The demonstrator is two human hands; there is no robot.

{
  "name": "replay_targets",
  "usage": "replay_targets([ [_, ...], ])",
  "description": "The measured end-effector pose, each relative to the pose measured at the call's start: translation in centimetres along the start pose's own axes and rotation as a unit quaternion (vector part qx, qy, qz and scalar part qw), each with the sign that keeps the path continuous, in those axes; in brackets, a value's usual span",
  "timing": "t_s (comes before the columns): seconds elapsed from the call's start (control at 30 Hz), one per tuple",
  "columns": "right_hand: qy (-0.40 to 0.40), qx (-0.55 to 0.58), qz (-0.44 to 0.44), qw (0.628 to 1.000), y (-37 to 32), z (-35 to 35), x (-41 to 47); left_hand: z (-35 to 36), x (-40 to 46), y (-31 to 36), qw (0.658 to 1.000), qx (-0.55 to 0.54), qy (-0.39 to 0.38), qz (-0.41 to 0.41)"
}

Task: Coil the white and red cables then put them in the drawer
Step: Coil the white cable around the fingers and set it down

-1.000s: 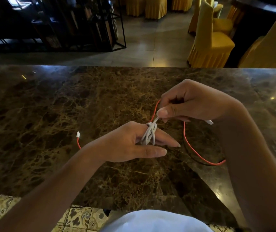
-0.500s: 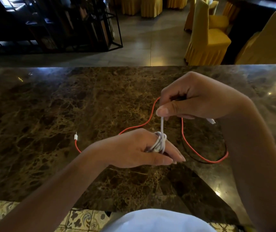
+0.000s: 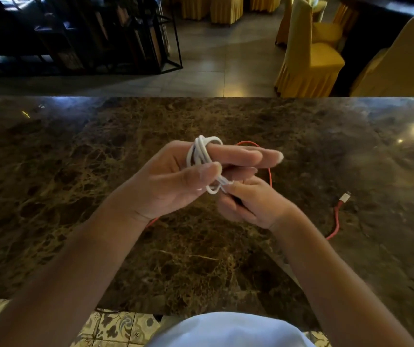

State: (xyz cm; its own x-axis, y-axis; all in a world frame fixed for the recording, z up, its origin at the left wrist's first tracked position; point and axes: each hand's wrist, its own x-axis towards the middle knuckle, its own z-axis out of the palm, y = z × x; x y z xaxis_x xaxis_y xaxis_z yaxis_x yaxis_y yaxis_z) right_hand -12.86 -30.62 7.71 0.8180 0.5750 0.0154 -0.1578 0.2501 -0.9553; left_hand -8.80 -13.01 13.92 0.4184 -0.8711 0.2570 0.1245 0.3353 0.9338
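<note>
Finishing the coil of the white cable, red cable not yet begun

White cable [image 3: 202, 156] wound in several loops around the extended fingers of the left hand [image 3: 176, 181], thumb pressing the loops from the near side — held above the middle of the marble table [image 3: 75, 196]. Right hand [image 3: 248, 204] just near and right of it, fingertips pinching the loose white end where it leaves the coil. Red cable [image 3: 336, 219] lying loose on the table behind and to the right of the hands, uncoiled, its white plug at the far right. Step in hand, judging from this: securing the tail of the white coil. Next move likely calls for tucking or wrapping this end so the loops hold, then sliding the coil off the fingers without opening it. No drawer in view.
</note>
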Motion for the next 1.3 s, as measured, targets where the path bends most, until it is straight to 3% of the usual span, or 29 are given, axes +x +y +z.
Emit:
replay_targets([
  [0.07,0.002,0.043,0.026,0.999,1.2,-0.2,-0.5,-0.7,-0.3,-0.6,0.999,0.030,0.027,-0.008],
  [0.13,0.020,0.012,0.032,0.999,1.6,-0.2,-1.1,-1.1,-0.3,-0.9,0.997,0.065,0.036,-0.014],
  [0.27,0.154,-0.163,0.014,0.974,0.7,0.7,-1.9,-2.1,0.2,-1.5,0.988,0.106,0.104,-0.032],
  [0.37,0.244,-0.304,-0.035,0.920,0.6,1.8,-2.6,-2.3,0.4,-2.1,0.985,0.022,0.167,-0.023],
  [0.53,0.345,-0.508,-0.093,0.784,0.7,4.0,-3.9,-3.3,-0.2,-2.8,0.967,-0.095,0.237,-0.011],
  [0.73,0.232,-0.442,-0.153,0.853,-0.3,6.1,-3.5,-3.4,-0.9,-4.4,0.951,-0.181,0.250,-0.035],
  [0.87,0.232,-0.371,-0.158,0.885,-1.2,4.3,-3.7,-3.3,-1.4,-4.5,0.940,-0.237,0.244,-0.032],
  [1.07,0.143,-0.276,-0.164,0.936,-1.8,2.8,-3.9,-2.7,-1.7,-4.2,0.931,-0.294,0.212,-0.038],
  [1.17,0.157,-0.201,-0.196,0.947,-1.8,2.7,-3.3,-2.0,-1.5,-4.1,0.923,-0.327,0.197,-0.041],
  [1.3,0.198,-0.158,-0.218,0.942,-2.2,2.3,-2.7,-1.4,-1.1,-4.0,0.938,-0.278,0.200,-0.059],
])
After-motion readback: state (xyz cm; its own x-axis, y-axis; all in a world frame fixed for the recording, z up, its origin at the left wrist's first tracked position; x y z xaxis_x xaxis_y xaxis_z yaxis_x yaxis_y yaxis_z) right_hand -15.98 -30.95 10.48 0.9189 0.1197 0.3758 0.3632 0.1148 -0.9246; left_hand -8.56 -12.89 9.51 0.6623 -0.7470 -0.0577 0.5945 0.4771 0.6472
